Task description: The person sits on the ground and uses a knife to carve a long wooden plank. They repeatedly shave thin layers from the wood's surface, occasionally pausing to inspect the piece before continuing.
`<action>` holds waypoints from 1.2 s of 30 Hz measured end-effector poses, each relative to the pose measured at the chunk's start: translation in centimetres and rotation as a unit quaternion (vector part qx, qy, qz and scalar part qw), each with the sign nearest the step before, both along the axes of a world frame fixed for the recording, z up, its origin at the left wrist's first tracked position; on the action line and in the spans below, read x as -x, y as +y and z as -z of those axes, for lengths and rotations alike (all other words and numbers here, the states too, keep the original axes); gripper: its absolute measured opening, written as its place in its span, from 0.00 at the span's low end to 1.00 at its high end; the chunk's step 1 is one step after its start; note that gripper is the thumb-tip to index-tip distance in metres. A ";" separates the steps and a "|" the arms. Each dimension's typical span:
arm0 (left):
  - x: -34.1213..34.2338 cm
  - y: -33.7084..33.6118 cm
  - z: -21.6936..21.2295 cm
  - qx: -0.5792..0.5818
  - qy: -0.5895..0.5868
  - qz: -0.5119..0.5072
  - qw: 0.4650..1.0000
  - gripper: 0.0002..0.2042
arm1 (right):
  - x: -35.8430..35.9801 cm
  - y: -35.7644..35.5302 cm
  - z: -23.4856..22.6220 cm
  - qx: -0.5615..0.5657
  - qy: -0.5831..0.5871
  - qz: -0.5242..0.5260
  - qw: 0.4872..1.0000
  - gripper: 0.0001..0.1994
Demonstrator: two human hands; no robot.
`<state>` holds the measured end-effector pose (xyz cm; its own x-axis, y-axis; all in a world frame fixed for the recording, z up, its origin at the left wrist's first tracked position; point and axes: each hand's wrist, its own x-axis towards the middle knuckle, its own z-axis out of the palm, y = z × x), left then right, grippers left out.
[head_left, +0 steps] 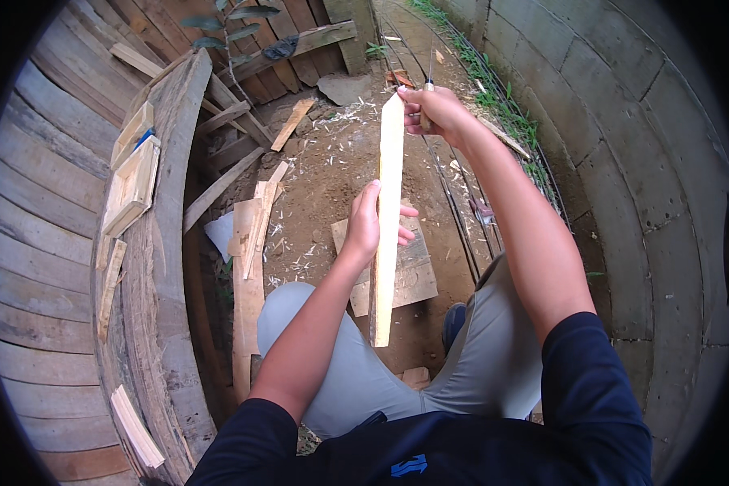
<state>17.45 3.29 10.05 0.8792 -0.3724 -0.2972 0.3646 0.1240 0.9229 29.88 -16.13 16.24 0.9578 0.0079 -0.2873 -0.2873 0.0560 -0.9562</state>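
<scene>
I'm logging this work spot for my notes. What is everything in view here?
Wooden slat: one, pale, upright, held in front of the knees.
Knife: one, wooden handle, blade mostly hidden, at the slat's top.
Flat board: one, pale, on the dirt under the slat.
Plank wall: one, brown, left.
Offcuts: several, pale, on the curved beam.
Concrete wall: one, grey, right.
Left hand: grips the slat's middle.
Right hand: holds the knife.

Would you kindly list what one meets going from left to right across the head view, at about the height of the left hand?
Plank wall → small wooden box → upright boards → left hand → long wooden strip → right forearm → concrete wall.
</scene>
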 end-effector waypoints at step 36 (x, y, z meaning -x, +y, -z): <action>0.4 0.0 -0.1 0.007 0.018 -0.044 0.999 0.26 | 0.5 0.6 0.0 -0.006 -0.089 -0.077 0.993 0.20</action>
<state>17.02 3.28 10.19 0.8976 -0.2987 -0.3242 0.3842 0.1696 0.9075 29.36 -15.51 16.25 0.9807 0.1600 -0.1125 -0.1196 0.0355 -0.9922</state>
